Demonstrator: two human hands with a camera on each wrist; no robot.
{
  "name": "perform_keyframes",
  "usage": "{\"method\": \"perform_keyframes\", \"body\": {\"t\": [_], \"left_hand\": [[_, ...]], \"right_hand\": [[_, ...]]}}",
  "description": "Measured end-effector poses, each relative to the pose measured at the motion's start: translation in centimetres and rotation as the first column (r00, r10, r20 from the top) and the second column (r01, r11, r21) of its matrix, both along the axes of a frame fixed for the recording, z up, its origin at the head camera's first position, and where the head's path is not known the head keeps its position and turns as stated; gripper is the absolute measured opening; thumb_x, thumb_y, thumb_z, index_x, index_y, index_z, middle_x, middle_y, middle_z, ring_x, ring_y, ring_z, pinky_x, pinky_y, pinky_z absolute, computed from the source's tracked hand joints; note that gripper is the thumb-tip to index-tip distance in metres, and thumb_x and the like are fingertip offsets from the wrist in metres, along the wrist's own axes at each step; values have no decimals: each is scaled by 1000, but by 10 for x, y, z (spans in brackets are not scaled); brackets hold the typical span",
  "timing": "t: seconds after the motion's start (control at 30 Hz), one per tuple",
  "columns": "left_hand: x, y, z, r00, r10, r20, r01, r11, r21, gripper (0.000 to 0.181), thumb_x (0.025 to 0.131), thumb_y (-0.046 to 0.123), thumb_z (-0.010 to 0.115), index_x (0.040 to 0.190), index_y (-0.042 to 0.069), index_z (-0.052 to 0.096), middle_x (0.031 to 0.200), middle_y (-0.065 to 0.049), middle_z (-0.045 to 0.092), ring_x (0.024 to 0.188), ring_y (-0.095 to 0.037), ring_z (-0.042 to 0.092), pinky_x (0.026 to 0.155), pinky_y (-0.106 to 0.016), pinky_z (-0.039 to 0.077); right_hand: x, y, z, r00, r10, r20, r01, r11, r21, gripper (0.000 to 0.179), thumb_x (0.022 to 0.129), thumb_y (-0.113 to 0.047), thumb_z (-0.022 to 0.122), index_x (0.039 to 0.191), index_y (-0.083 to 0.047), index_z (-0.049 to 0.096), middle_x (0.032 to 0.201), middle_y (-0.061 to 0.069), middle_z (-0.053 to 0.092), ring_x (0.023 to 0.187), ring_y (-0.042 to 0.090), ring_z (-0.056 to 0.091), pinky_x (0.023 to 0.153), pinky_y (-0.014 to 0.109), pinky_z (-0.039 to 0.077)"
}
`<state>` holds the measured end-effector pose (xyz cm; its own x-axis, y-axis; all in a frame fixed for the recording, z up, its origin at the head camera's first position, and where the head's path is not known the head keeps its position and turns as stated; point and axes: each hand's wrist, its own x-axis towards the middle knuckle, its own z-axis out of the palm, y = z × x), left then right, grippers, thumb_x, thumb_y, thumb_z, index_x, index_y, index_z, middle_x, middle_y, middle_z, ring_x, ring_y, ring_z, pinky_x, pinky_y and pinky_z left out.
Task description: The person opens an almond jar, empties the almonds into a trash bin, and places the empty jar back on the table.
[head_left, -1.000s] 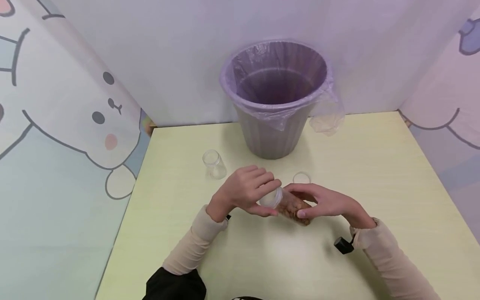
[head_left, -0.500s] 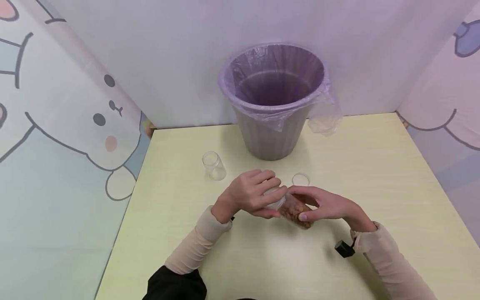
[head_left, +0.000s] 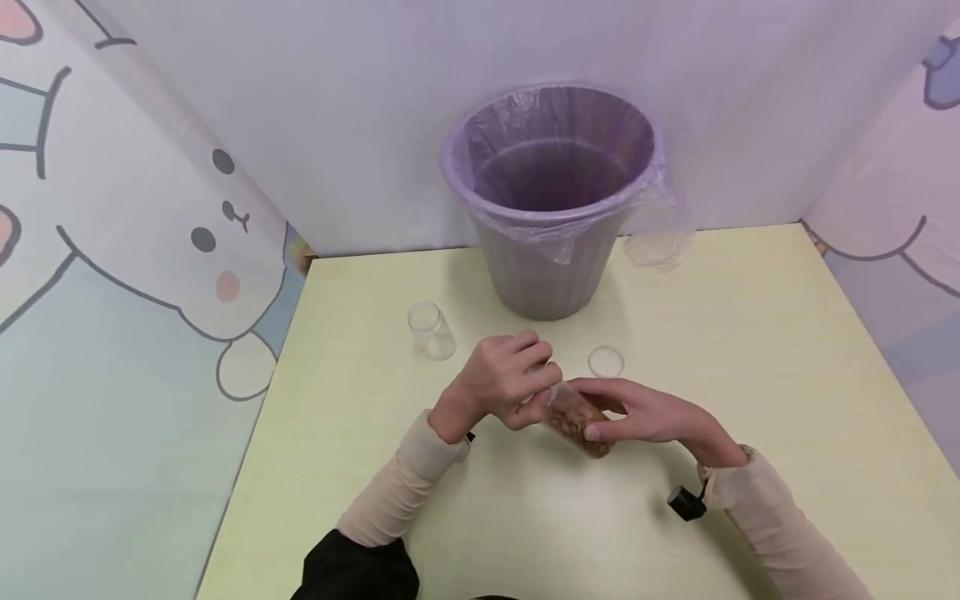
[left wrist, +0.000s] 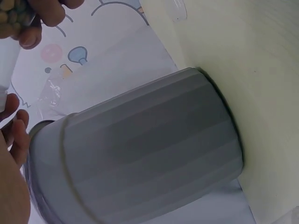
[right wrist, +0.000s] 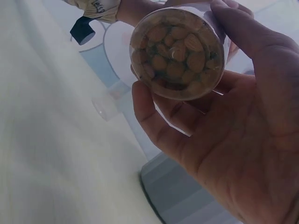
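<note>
The right hand (head_left: 651, 412) is gripping the base end of the tilted nut jar (head_left: 567, 417) above the table (head_left: 757, 342); the left hand (head_left: 512, 380) is clasping its other end, hiding it. This step is presumably 2-handed twisting; the next move is probably requiring firm right-hand bracing.

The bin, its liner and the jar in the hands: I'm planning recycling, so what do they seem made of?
Bin: probably rigid plastic, matte, judging by its smooth, fluted grey wall.
Liner: apparently thin plastic film, slightly shiny; it is see-through and wrinkled.
Jar: clear and glossy, with brown nut-like pieces showing through; plastic or glass, the look leaves open.
</note>
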<state>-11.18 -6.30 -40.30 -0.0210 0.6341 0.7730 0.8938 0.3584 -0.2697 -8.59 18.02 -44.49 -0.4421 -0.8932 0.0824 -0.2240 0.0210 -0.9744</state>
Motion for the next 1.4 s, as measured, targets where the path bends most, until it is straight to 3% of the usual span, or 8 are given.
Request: {"method": "perform_keyframes", "body": {"t": [0.2,0.63,0.8,1.0,1.17,1.4], "left_hand": [[0,0,-3,997,10,78,-11,1000,5,23,79,23,37,67,18,56,66,2,51,67,-16,55,46,-23,40],[5,-1,-9,972,48,229,-54,998,20,25,82,23,36,72,17,58,68,3,49,71,-16,50,42,-25,33],[5,0,-13,972,56,230,-65,997,29,25,82,23,36,71,17,58,67,4,48,68,-15,47,44,-24,33],[3,1,-18,977,56,206,-60,998,17,26,82,22,37,69,16,60,65,4,52,66,-16,46,56,-27,39],[2,1,-17,978,56,200,-59,998,9,26,81,22,38,68,17,60,63,4,51,63,-16,42,56,-28,35],[4,2,-17,968,75,240,-72,997,-24,24,80,23,38,70,17,59,61,5,46,59,-15,33,53,-28,29]], "right_hand": [[3,-4,-4,1000,-9,-30,8,999,-31,40,96,-1,56,134,-13,52,110,4,65,94,15,63,80,30,55],[12,-7,-17,992,-100,-75,97,994,-51,44,94,-1,58,136,-15,53,114,2,66,97,14,65,85,29,54],[13,-6,-20,994,-94,-55,92,995,-42,44,96,-1,56,137,-15,52,113,3,66,96,13,65,82,29,54],[13,-5,-27,996,-90,-16,90,995,-41,46,96,0,55,139,-14,50,116,4,66,98,15,65,83,30,55],[16,-8,-29,994,-106,3,106,993,-48,46,97,-1,54,140,-14,50,118,4,65,99,14,64,85,29,54],[28,-13,-33,978,-207,-8,206,978,-25,51,97,-2,56,145,-16,45,123,4,63,101,11,62,84,27,53]]}}
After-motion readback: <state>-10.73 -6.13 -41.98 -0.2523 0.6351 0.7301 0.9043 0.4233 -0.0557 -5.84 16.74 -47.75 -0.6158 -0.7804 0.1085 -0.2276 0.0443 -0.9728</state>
